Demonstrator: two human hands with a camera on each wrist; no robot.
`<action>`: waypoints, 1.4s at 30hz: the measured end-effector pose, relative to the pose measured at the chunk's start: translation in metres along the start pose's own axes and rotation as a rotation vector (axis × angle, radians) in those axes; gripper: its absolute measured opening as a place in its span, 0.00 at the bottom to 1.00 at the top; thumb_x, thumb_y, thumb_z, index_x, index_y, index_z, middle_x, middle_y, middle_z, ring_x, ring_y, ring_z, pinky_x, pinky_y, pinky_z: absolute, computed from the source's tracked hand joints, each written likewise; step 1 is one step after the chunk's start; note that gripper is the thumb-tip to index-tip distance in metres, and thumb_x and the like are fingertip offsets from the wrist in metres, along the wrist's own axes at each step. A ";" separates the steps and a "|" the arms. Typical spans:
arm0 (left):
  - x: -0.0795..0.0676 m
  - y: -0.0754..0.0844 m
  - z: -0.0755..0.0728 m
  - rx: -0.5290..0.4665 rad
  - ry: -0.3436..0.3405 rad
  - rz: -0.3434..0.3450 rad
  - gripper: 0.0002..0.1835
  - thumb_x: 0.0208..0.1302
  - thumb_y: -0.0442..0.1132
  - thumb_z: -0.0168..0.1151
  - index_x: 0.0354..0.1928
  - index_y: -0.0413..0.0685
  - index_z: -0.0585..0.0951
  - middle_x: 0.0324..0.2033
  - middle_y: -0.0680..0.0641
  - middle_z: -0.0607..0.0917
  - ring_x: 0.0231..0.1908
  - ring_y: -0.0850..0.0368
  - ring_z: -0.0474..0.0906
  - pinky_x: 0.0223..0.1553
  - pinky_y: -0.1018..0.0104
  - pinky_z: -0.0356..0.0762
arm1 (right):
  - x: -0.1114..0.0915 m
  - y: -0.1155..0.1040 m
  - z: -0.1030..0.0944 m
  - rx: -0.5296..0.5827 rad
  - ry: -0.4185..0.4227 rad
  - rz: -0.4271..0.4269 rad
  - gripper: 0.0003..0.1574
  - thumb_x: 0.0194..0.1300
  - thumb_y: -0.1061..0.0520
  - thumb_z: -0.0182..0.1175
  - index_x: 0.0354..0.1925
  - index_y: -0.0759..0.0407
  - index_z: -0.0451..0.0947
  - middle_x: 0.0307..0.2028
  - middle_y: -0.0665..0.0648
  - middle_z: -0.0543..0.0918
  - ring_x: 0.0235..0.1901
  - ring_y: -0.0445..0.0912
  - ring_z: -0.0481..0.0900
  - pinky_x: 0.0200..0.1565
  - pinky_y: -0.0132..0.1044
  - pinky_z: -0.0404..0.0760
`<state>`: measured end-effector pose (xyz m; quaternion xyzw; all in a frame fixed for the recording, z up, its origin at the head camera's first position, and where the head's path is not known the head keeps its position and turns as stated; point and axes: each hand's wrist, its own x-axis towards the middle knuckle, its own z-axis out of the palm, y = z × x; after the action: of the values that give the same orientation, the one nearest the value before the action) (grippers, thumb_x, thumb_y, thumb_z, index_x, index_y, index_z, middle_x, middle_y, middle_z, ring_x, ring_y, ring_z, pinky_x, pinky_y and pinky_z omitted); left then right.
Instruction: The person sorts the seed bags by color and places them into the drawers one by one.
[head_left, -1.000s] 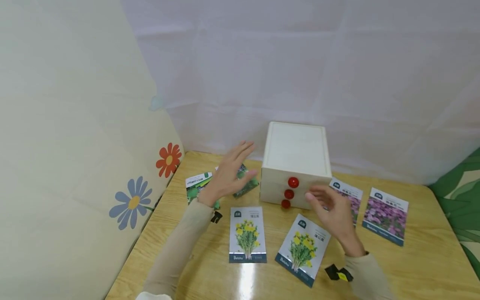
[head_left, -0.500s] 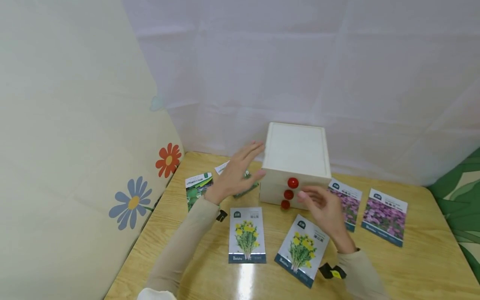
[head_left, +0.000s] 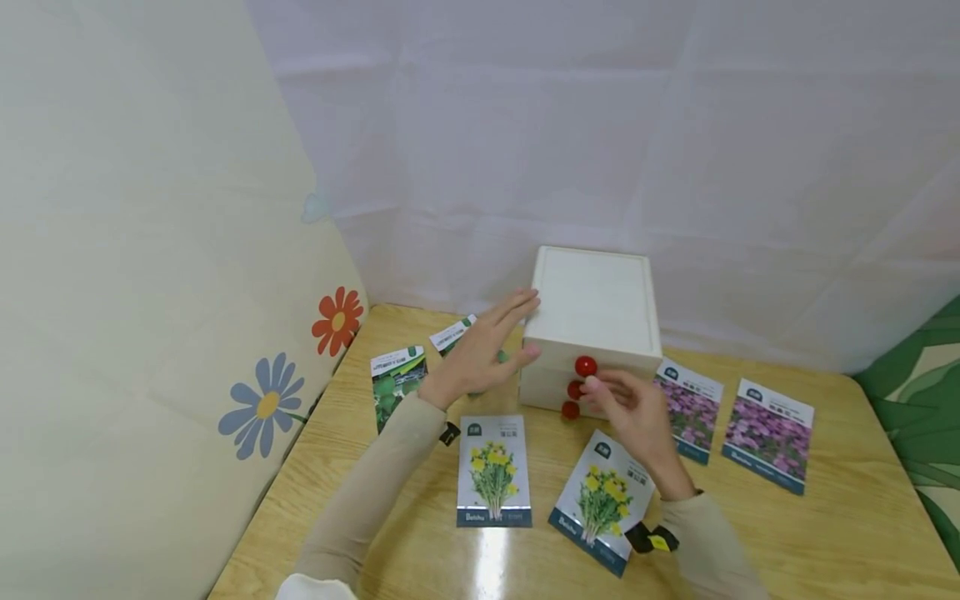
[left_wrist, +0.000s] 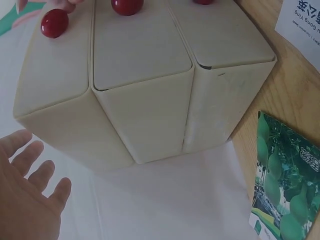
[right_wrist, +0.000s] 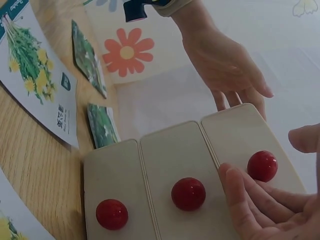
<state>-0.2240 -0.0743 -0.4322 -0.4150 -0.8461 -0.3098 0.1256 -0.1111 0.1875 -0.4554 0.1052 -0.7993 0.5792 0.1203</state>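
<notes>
A small white chest of three drawers (head_left: pixel 592 300) stands at the back, each drawer front bearing a round red knob. Beside its left wall is my left hand (head_left: pixel 480 354), fingers extended, fingertips at the top edge in the head view. In the left wrist view this hand (left_wrist: pixel 30 192) shows its spread fingers near the chest's corner. My right hand (head_left: pixel 637 412) is in front of the drawers. Its slightly bent fingers (right_wrist: pixel 260 197) lie just below the top knob (right_wrist: pixel 262 166) in the right wrist view, with the thumb apart on the other side.
Two seed packets with yellow flowers, a left one (head_left: pixel 495 471) and a tilted right one (head_left: pixel 603 500), lie in front. Two purple-flower packets, one nearer (head_left: pixel 690 408) and one farther right (head_left: pixel 768 433), lie right of the chest. Green packets (head_left: pixel 397 383) lie left. A white cloth (head_left: pixel 480 150) hangs behind.
My right hand has moved left, from the chest's right front to the top knob. My left hand has moved right, up to the chest's left side. The chest and packets stay put.
</notes>
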 end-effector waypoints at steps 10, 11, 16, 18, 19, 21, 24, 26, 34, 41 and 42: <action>0.002 0.000 0.000 -0.011 -0.012 -0.009 0.49 0.78 0.77 0.33 0.84 0.48 0.60 0.84 0.48 0.59 0.84 0.52 0.51 0.83 0.45 0.57 | 0.007 0.003 0.008 0.050 -0.008 0.131 0.22 0.82 0.54 0.59 0.56 0.74 0.81 0.44 0.72 0.90 0.37 0.47 0.93 0.42 0.43 0.93; 0.002 0.000 0.001 -0.013 -0.013 -0.011 0.49 0.78 0.77 0.33 0.84 0.48 0.60 0.84 0.47 0.59 0.84 0.52 0.51 0.83 0.46 0.58 | 0.008 0.003 0.009 0.064 -0.010 0.148 0.24 0.83 0.53 0.58 0.56 0.75 0.81 0.44 0.73 0.90 0.37 0.48 0.93 0.42 0.43 0.93; 0.005 -0.002 0.001 -0.043 -0.012 -0.020 0.47 0.80 0.74 0.33 0.83 0.47 0.61 0.84 0.47 0.59 0.84 0.52 0.52 0.83 0.48 0.57 | 0.013 0.003 0.013 0.126 -0.026 0.216 0.28 0.84 0.49 0.56 0.55 0.76 0.81 0.45 0.75 0.89 0.37 0.51 0.93 0.41 0.40 0.93; 0.006 -0.005 0.002 -0.060 -0.010 -0.016 0.45 0.81 0.73 0.33 0.83 0.46 0.62 0.84 0.46 0.60 0.84 0.53 0.52 0.84 0.50 0.56 | 0.014 0.002 0.015 0.142 -0.028 0.243 0.30 0.84 0.47 0.56 0.54 0.77 0.81 0.45 0.75 0.89 0.37 0.51 0.93 0.41 0.39 0.93; 0.006 -0.006 0.003 -0.070 -0.007 -0.011 0.45 0.82 0.72 0.33 0.83 0.46 0.62 0.84 0.46 0.60 0.84 0.52 0.52 0.84 0.51 0.55 | 0.014 0.002 0.016 0.145 -0.026 0.258 0.31 0.84 0.46 0.55 0.53 0.77 0.82 0.45 0.74 0.89 0.37 0.50 0.92 0.41 0.38 0.93; 0.007 -0.009 0.004 -0.087 -0.002 -0.003 0.43 0.83 0.69 0.32 0.82 0.45 0.63 0.84 0.46 0.60 0.84 0.53 0.53 0.84 0.53 0.55 | 0.015 0.000 0.018 0.152 -0.016 0.282 0.33 0.84 0.44 0.55 0.53 0.76 0.82 0.44 0.73 0.90 0.37 0.49 0.92 0.41 0.37 0.93; 0.007 -0.013 0.005 -0.116 0.010 0.005 0.40 0.85 0.65 0.32 0.82 0.44 0.63 0.83 0.46 0.61 0.83 0.53 0.55 0.84 0.55 0.55 | 0.017 -0.002 0.019 0.157 -0.003 0.306 0.36 0.83 0.41 0.55 0.54 0.75 0.82 0.44 0.71 0.90 0.36 0.46 0.92 0.40 0.36 0.92; 0.008 -0.014 0.006 -0.138 0.017 0.010 0.37 0.87 0.62 0.33 0.82 0.43 0.63 0.83 0.46 0.61 0.83 0.53 0.55 0.84 0.56 0.55 | 0.018 -0.003 0.020 0.168 0.002 0.317 0.37 0.83 0.39 0.54 0.54 0.75 0.82 0.44 0.70 0.91 0.36 0.46 0.92 0.40 0.36 0.92; 0.008 -0.015 0.010 -0.228 0.038 0.019 0.31 0.88 0.53 0.39 0.81 0.42 0.65 0.82 0.45 0.63 0.82 0.53 0.57 0.84 0.57 0.56 | 0.016 -0.002 0.021 0.215 0.019 0.349 0.38 0.83 0.39 0.53 0.54 0.76 0.83 0.39 0.65 0.92 0.34 0.45 0.92 0.39 0.39 0.93; 0.008 -0.015 0.010 -0.256 0.047 0.022 0.31 0.88 0.53 0.41 0.80 0.41 0.66 0.82 0.45 0.65 0.82 0.52 0.59 0.83 0.57 0.58 | 0.015 -0.002 0.021 0.252 0.018 0.341 0.37 0.84 0.41 0.53 0.52 0.78 0.82 0.33 0.56 0.92 0.31 0.43 0.91 0.37 0.38 0.92; 0.008 -0.015 0.010 -0.259 0.047 0.024 0.30 0.88 0.52 0.42 0.80 0.41 0.66 0.82 0.45 0.65 0.82 0.52 0.59 0.83 0.57 0.58 | 0.015 -0.002 0.021 0.252 0.019 0.340 0.37 0.84 0.41 0.53 0.52 0.78 0.82 0.33 0.56 0.92 0.30 0.43 0.91 0.36 0.38 0.92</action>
<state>-0.2404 -0.0699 -0.4429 -0.4305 -0.7909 -0.4245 0.0943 -0.1263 0.1662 -0.4553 -0.0227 -0.7256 0.6876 0.0142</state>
